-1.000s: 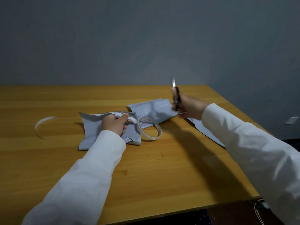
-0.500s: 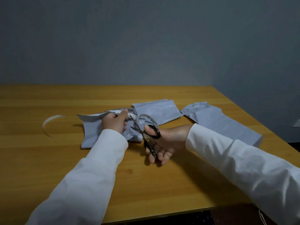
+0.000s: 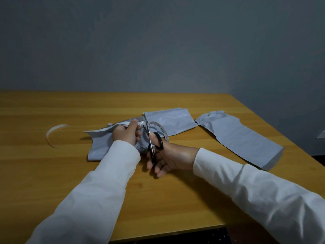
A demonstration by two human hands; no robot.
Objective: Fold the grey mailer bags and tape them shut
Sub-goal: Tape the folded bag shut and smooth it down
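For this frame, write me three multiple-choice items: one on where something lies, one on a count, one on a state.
1. Where does the loose curled strip lie?
A. far left on the table
B. on the rightmost bag
C. under the right sleeve

2. How many grey mailer bags show?
A. one
B. three
C. five

3. What is the right hand doing?
A. resting flat and empty
B. gripping the scissors
C. lifting a bag

Key: 1 A, the loose curled strip lies alone at the left of the table. 2 B, one bag under the left hand, a middle bag, a right bag. 3 B, the right hand has its fingers through the handles of the scissors.
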